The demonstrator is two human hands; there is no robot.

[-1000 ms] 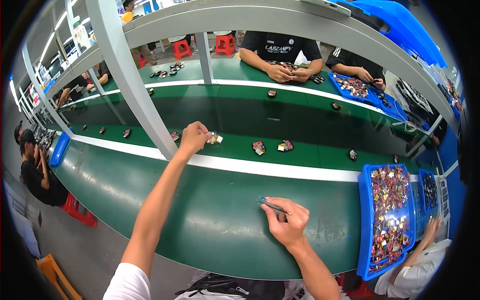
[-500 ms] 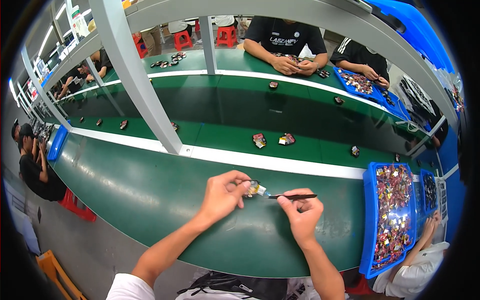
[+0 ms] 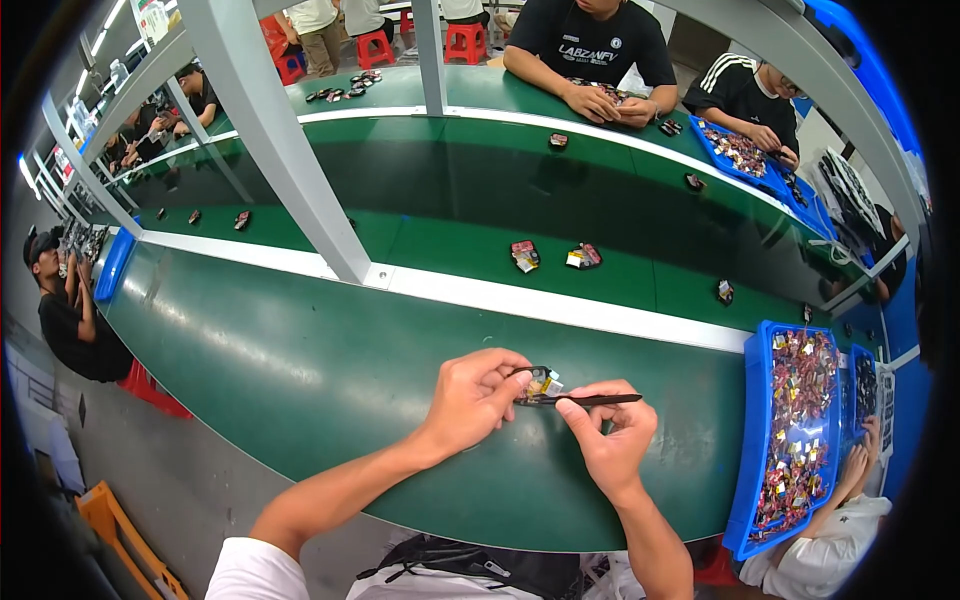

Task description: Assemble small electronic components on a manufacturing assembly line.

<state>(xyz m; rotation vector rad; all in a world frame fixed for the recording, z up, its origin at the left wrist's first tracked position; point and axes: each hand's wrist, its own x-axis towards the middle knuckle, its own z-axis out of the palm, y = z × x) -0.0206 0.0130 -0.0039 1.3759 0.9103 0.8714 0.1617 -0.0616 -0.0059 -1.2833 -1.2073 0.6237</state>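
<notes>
My left hand [image 3: 474, 400] pinches a small black housing [image 3: 541, 374] between thumb and fingers, just above the green bench. Inside its open face sit small parts, among them a silver-and-yellow piece [image 3: 552, 385]. In my right hand [image 3: 612, 437] is a pair of dark tweezers [image 3: 606, 400], held nearly level and pointing left. Their tips reach the lower edge of the housing; whether they grip any part there I cannot make out.
To my right stands a blue tray [image 3: 760, 440] heaped with small red, yellow and silver parts. A white rail [image 3: 520, 311] and a grey post [image 3: 270, 140] separate the bench from a conveyor belt [image 3: 440, 255] bearing several similar black units. Co-workers sit across and beside me.
The tweezers have slid left relative to the housing, their tips now overlapping its lower edge. My hands are closer together. The view has shifted slightly.
</notes>
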